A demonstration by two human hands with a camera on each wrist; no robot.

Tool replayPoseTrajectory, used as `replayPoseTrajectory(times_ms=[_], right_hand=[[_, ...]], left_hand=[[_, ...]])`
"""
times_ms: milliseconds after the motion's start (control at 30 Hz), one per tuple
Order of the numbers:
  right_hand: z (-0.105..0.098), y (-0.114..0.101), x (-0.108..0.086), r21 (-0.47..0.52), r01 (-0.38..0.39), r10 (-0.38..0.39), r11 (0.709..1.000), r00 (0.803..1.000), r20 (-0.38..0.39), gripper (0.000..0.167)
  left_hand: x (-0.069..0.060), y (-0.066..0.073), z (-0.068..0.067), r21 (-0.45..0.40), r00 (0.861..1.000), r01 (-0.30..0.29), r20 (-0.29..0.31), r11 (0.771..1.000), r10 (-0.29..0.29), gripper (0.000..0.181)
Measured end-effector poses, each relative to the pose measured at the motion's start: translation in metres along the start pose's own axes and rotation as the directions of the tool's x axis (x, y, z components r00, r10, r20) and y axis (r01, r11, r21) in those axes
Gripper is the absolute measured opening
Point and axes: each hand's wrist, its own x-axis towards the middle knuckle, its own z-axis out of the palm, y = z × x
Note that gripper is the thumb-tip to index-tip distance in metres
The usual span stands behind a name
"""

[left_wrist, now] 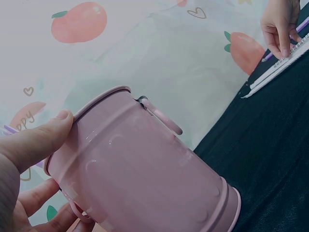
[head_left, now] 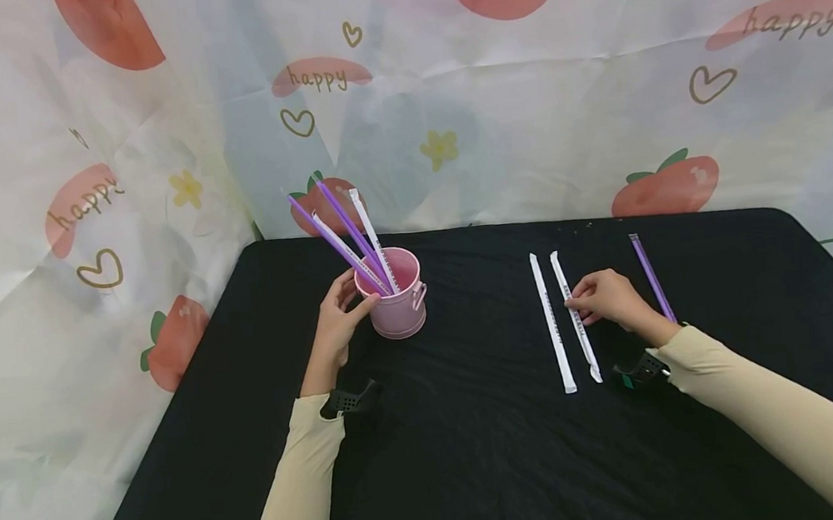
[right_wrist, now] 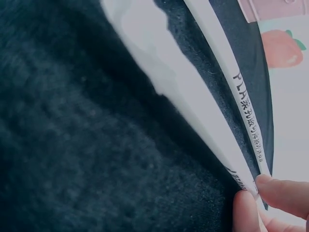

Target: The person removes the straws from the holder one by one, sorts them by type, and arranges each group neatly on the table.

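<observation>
My left hand (head_left: pixel 335 322) grips a pink metal bucket (head_left: pixel 398 320) by its near-left side, the thumb at the rim. Several straws lean left inside it, among them a purple straw (head_left: pixel 342 208) and a white paper-wrapped straw (head_left: pixel 372 235). Over on the right, my right hand (head_left: pixel 608 298) pinches a white paper-wrapped straw (head_left: pixel 583 343) between thumb and fingers near its middle. A second wrapped straw (head_left: pixel 552 322) lies just left of it. In the right wrist view, dark printing marks this second wrapper (right_wrist: pixel 247 111).
A purple straw (head_left: pixel 652 277) lies on the black tablecloth (head_left: pixel 479 438), partly hidden by the right wrist. Behind the table hangs a pale curtain (head_left: pixel 540 131) printed with fruit. Small handles (left_wrist: pixel 166 121) stick out from the bucket's sides.
</observation>
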Motion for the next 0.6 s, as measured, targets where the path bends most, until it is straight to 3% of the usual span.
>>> replayPoseTrajectory(times_ms=[100, 600], right_hand=[[0.0, 0.0, 0.0, -0.009, -0.003, 0.003, 1.0, 1.0, 0.004, 0.023], [-0.009, -0.002, -0.004, 0.019, -0.031, 0.029, 0.999, 0.996, 0.089, 0.03]], left_hand=[[0.007, -0.012, -0.001, -0.01, 1.0, -0.01, -0.01, 1.0, 0.01, 0.061], [0.006, -0.012, 0.0, -0.007, 1.0, -0.014, -0.02, 1.0, 0.014, 0.061]])
